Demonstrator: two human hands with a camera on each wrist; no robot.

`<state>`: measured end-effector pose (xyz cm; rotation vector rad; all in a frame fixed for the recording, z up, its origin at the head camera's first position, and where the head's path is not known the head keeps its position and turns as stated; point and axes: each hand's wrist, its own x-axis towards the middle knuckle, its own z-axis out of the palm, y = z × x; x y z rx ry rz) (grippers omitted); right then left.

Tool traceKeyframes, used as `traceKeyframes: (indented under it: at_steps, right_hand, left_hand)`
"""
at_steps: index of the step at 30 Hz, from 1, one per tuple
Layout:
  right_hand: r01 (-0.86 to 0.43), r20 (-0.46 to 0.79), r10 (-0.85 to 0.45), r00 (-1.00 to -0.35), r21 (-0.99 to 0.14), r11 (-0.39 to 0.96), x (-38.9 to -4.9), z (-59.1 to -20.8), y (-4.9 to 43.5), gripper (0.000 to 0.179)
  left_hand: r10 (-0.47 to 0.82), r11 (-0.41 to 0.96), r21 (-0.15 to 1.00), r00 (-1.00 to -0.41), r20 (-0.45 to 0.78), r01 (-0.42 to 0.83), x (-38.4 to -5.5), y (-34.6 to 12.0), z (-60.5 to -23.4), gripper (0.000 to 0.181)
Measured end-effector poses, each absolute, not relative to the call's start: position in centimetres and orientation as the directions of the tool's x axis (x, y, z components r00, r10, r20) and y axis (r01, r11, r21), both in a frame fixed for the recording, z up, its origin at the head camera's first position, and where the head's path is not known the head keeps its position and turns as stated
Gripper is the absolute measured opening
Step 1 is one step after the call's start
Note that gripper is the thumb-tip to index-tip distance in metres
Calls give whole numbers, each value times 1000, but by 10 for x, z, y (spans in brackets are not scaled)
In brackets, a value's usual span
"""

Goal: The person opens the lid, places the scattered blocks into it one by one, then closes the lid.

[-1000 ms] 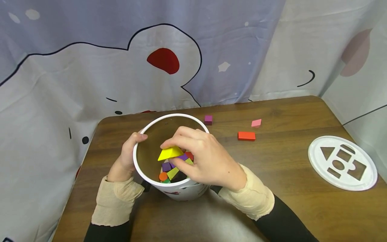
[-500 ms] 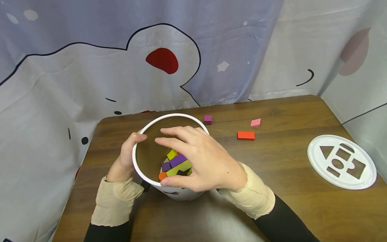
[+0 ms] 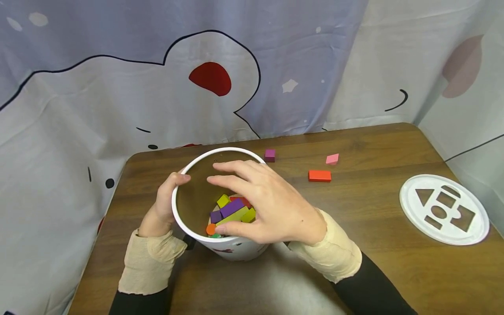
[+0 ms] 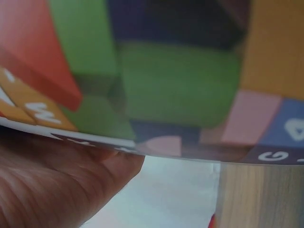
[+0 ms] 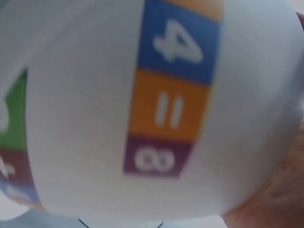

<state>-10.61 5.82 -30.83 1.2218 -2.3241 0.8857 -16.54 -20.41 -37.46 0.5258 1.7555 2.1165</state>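
Observation:
A white bucket with printed sides stands on the table, holding coloured toy blocks. Among them are a purple block, a yellow block and an orange round block. My left hand grips the bucket's left side, thumb over the rim. Over the right part of the opening, my right hand spreads its fingers and holds nothing; it hides some blocks. The left wrist view shows the hand against the printed wall. Bucket wall fills most of the right wrist view.
Behind and right of the bucket lie a purple cube, a red rectangular block and a pink block. A white lid with shaped holes lies at the right of the wooden table. A printed curtain hangs behind.
My right hand has let go of a yellow block inside the bucket and spread its fingers, then shifted slightly right. My left hand keeps its grip on the bucket.

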Motion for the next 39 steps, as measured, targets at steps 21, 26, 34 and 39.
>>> traceKeyframes:
  at_steps: [21, 26, 34, 39]
  right_hand:
    - [-431, 425, -200, -883, -565, 704, -175, -328, 173, 50]
    - [-234, 254, -106, -961, -548, 804, -195, -352, 206, 53]
    - [-61, 43, -45, -998, -543, 838, -215, -397, 250, 57]
    - [-18, -15, -32, -999, -565, 825, -219, -416, 265, 54]
  left_hand:
    - [494, -169, 984, -868, 40, -51, -166, -203, -375, 43]
    - [498, -142, 987, -867, 10, -71, -166, -203, -374, 44]
    - [495, -111, 992, -869, -1, -64, -166, -204, -373, 42]
    - [508, -161, 986, -860, 36, -54, -164, -204, -371, 43]
